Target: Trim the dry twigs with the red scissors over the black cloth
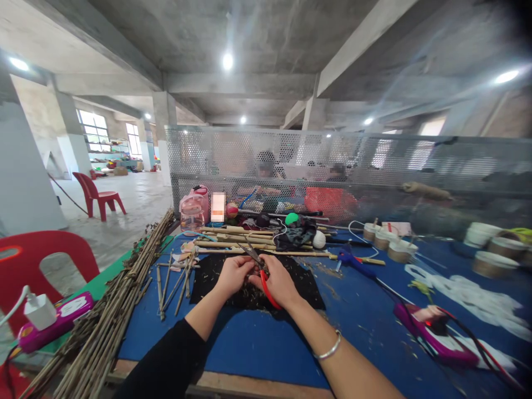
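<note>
My right hand (279,281) is closed around a pair of scissors (266,285) with red handles, its metal blades pointing up and to the left. Close beside it, my left hand (233,275) has its fingers pinched together near the blades; whatever they hold is too small to make out. Both hands are over a black cloth (299,282) strewn with pale plant scraps. Just left of the cloth lie several short cut twigs (166,288). Behind the cloth, bamboo sticks (236,239) lie crosswise.
A long bundle of dry stems (120,299) lines the table's left side. On the right are a blue glue gun (355,262), a purple power strip (436,335), white cord (465,299) and several tubs (402,250). A perforated metal screen (369,183) stands behind; people are beyond it.
</note>
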`<state>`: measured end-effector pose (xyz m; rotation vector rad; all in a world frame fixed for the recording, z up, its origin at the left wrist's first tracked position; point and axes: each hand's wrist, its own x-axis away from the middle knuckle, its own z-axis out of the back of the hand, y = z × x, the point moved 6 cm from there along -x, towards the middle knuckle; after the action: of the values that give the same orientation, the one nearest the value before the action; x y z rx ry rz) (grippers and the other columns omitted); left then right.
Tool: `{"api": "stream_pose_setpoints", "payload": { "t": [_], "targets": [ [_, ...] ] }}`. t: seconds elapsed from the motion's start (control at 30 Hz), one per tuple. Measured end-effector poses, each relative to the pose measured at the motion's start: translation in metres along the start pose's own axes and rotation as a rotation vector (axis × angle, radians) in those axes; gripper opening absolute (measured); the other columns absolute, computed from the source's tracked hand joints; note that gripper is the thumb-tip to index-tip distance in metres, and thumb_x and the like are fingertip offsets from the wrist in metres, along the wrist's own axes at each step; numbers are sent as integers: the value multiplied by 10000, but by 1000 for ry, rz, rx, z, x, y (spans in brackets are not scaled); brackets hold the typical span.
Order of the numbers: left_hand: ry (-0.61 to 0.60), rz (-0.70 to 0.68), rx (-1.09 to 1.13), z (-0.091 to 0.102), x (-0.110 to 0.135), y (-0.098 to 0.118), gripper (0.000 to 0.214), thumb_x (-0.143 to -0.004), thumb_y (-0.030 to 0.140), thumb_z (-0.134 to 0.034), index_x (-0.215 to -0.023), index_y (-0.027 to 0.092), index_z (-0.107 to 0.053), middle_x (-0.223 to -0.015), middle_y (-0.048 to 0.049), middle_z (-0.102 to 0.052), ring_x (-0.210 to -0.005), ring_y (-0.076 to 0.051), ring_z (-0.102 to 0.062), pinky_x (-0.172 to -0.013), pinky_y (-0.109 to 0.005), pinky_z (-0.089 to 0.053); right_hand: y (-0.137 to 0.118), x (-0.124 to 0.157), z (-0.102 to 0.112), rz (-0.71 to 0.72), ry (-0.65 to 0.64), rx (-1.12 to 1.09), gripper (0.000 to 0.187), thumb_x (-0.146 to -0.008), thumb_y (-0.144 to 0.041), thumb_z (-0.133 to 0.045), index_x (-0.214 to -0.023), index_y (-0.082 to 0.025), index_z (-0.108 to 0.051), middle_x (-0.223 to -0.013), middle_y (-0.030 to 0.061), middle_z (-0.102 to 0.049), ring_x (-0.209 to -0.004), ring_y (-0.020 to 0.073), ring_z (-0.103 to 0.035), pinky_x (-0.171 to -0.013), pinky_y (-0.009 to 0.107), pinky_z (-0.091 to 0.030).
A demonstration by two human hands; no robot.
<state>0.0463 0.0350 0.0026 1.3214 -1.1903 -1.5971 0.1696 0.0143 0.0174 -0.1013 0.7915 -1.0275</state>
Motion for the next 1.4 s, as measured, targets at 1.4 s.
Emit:
{"api": "stream_pose_setpoints", "payload": {
  "t": [1.4],
  "targets": [
    [138,89,-54,10,0,-5,346,-661,374,-626,-867,107,-705,-572,-17,-632,-398,-69,-422,-401,-197,-294,7,2,-3,-118,-64,-40,296,-767,-427,-545,-996,-243,-580,-798,30,-657,-715,180,-608,-627,242,-419]
  ]
}}
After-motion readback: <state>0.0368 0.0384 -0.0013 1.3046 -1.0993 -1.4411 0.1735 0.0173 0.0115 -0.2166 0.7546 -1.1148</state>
